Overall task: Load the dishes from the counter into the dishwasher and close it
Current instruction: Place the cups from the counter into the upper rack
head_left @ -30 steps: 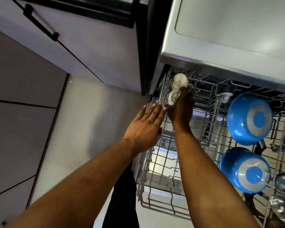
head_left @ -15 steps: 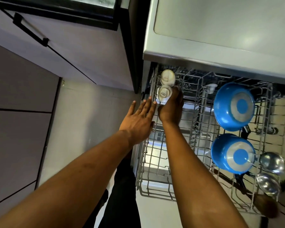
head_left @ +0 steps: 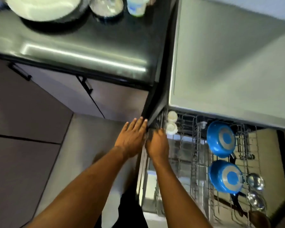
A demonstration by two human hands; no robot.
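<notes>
Pulled-out dishwasher rack (head_left: 194, 162) holds two small white cups (head_left: 171, 123) in its far left corner and two upturned blue pans (head_left: 220, 139) on the right, with steel utensils (head_left: 255, 181) beside them. The right hand (head_left: 157, 145) is at the rack's left rim just beside the cups, fingers bent and blurred, grip unclear. The left hand (head_left: 132, 139) is flat with straight fingers, tips at the cabinet corner. White plates (head_left: 44, 7) sit on the dark counter (head_left: 89, 46). Floor (head_left: 82, 137) lies left of the hands.

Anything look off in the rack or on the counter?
Nothing stands out. Both blue pans sit bottom-up in the rack, two white cups at its far-left corner. Counter dishes are too blurred to judge.
</notes>
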